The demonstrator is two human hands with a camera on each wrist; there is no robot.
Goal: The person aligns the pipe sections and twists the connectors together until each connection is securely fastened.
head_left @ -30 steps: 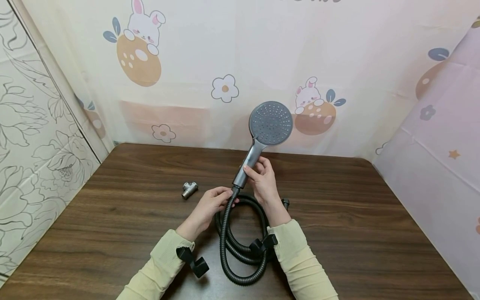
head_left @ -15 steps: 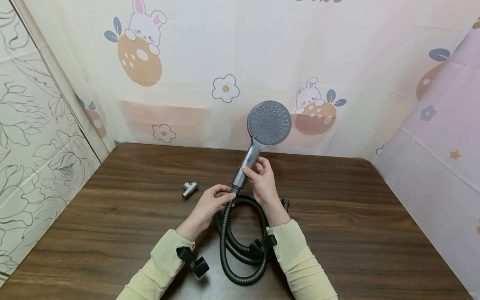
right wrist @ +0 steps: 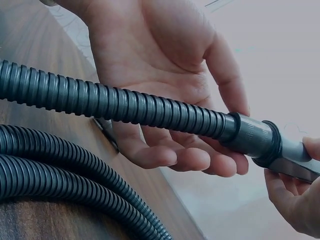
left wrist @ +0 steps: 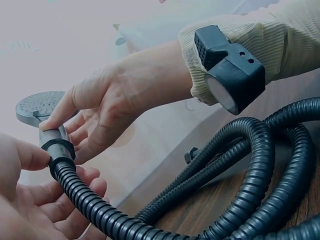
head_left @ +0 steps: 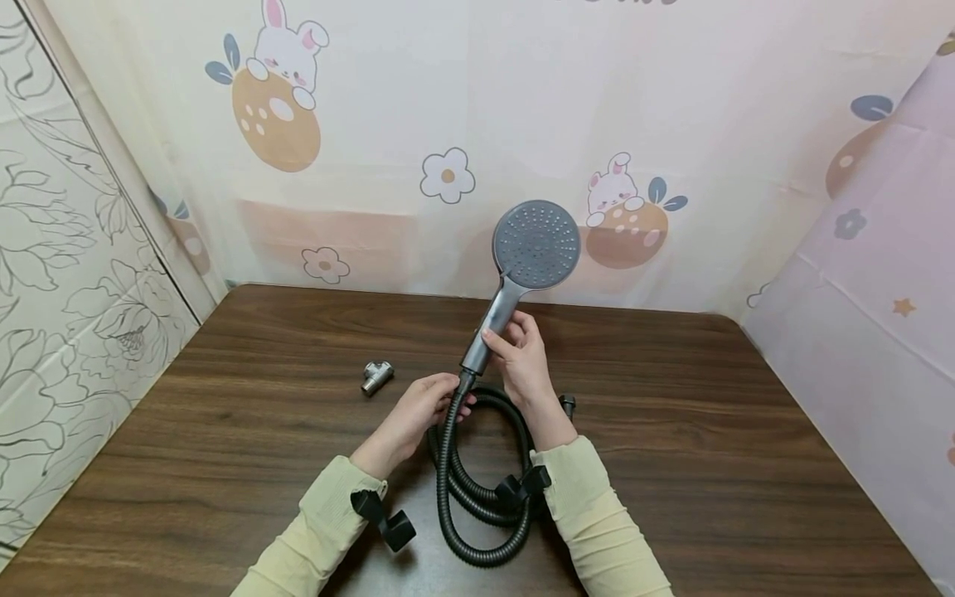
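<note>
A grey shower head (head_left: pixel 535 245) with a round nozzle face is tilted up above the table. My right hand (head_left: pixel 526 371) grips its handle, thumb in front and fingers behind. The black ribbed shower hose (head_left: pixel 448 464) joins the handle's lower end through a smooth connector (right wrist: pixel 252 135). My left hand (head_left: pixel 414 410) is at this connector, its thumb touching one side and its curled fingers around the other side, as the right wrist view shows. The rest of the hose lies coiled on the table below.
A small chrome tee fitting (head_left: pixel 377 377) lies on the brown wooden table (head_left: pixel 246 431), left of the hands. The hose's free end (head_left: pixel 568 405) sticks out beside my right wrist. Behind the table hangs a printed curtain (head_left: pixel 373 99).
My left thumb and fingers have shifted around the hose connector, the thumb moving from its front back to its left side. The shower head and right hand have hardly moved.
</note>
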